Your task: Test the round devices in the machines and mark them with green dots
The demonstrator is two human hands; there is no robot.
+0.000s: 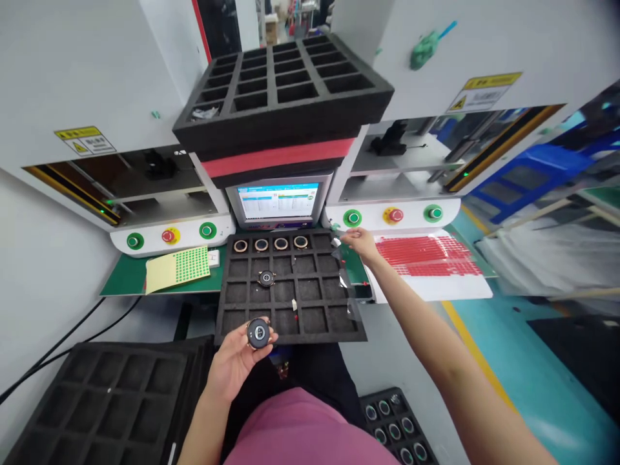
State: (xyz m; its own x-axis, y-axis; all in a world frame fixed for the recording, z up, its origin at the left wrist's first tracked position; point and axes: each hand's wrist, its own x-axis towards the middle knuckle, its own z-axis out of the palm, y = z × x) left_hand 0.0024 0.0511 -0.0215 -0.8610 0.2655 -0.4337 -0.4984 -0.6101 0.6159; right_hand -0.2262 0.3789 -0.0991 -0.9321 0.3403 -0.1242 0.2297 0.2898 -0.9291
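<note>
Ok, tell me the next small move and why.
Probably bring the right hand over to the smartwatch case: the left hand holds it by the near edge of the foam tray, while the right is by its far right corner.

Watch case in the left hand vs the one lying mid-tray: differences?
The held case is gripped by the left hand; the tray case lies on the foam tray. Fingers partly cover the held case's edge; the tray case is uncovered. Both are round and dark with a lighter centre.
</note>
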